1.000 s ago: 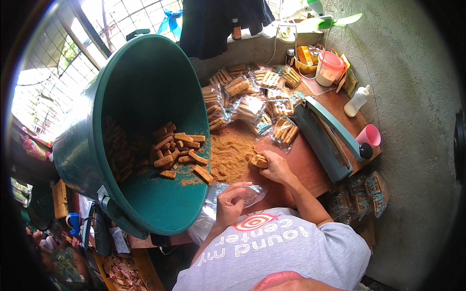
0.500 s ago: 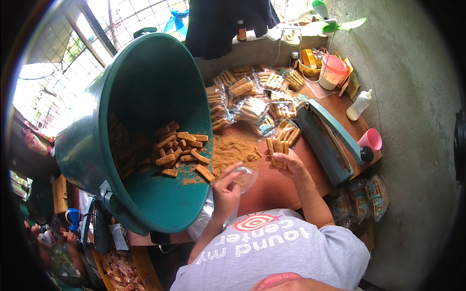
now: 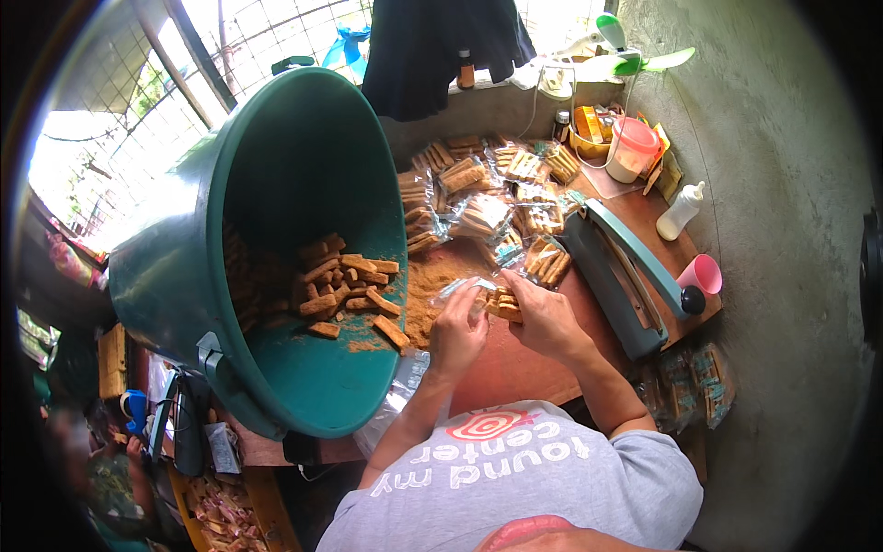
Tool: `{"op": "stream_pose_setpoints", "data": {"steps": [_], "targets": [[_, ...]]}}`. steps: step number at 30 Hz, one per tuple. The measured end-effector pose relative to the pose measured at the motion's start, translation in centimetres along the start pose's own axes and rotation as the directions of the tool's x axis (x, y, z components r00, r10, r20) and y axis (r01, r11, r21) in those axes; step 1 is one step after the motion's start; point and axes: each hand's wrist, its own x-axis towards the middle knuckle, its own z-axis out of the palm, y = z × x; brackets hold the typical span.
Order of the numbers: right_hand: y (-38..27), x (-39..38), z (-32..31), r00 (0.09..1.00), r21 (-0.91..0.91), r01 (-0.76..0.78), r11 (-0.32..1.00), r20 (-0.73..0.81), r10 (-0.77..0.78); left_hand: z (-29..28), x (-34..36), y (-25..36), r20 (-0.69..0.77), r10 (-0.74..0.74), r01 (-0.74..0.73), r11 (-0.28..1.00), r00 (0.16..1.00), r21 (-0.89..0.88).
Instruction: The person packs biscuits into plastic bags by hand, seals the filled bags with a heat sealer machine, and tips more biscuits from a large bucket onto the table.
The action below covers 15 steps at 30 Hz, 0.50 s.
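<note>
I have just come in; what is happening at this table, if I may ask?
A person is working with both hands over the table. The right hand holds a few brown sticks, and the left hand holds a clear bag against them; whether they are inside it is hard to tell. More loose sticks lie in a tipped green tub on the left. Filled bags are piled beyond the hands, with a sealer to the right.

The left fingers, with the clear bag, and the right fingers, with the brown sticks, previously apart, now meet inward of the desk's near edge.
</note>
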Motion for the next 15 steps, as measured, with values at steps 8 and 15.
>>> {"op": "stream_pose_setpoints", "data": {"steps": [8, 15], "targets": [[1.7, 0.7, 2.7, 0.995, -0.150, 0.053, 0.987, -0.071, -0.064, 1.0, 0.0, 0.9, 0.049, 0.146, -0.149, 0.986, 0.988, 0.075], [1.4, 0.9, 2.9, 0.990, -0.155, 0.086, 0.984, -0.098, -0.102, 1.1, 0.5, 0.2, 0.073, 0.187, -0.188, 0.982, 0.980, 0.015]]}}
